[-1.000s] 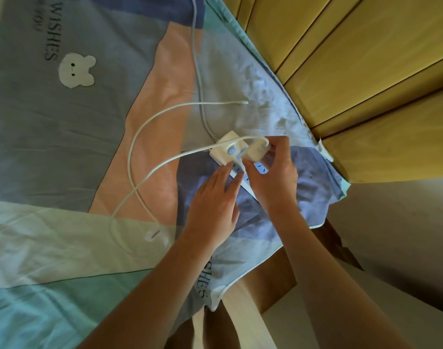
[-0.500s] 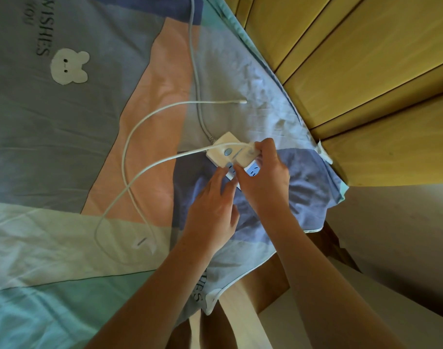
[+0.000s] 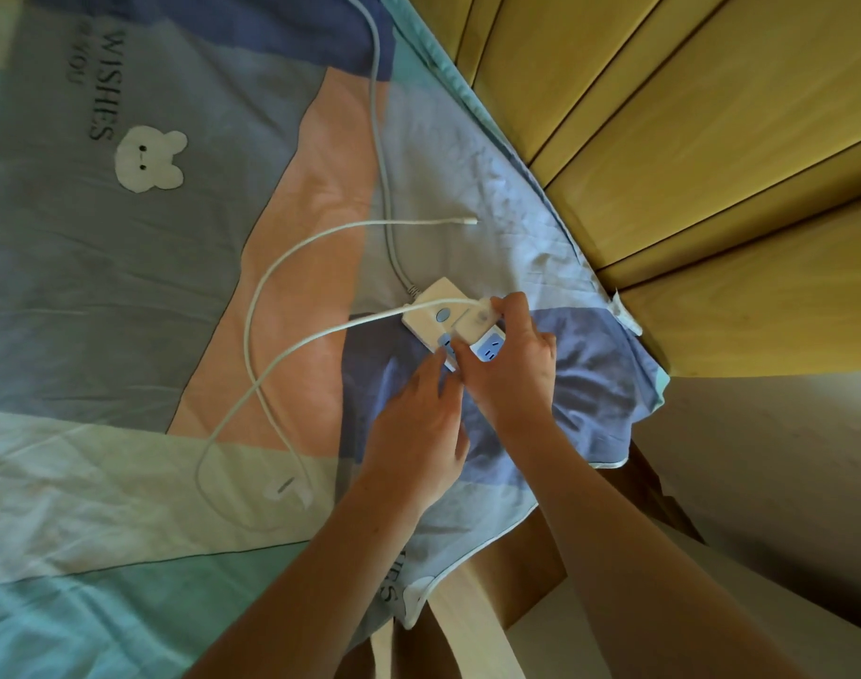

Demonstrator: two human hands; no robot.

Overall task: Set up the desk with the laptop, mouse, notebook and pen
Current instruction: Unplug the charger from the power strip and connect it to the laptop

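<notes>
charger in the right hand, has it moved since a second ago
Yes. Against the power strip, the charger in the right hand has shifted left along it, closer to its cord end.

A bed fills the left side, under a patchwork sheet (image 3: 125, 286) of grey-blue, peach, mint and teal blocks, printed with a white bear (image 3: 149, 159) and the word "WISHES". Along its upper right edge stand yellow wooden panels (image 3: 688, 139) with dark seams. Lower right, a pale wall (image 3: 771, 458) lies in shadow. Wooden frame parts (image 3: 531, 570) show below the sheet's hanging corner.
</notes>
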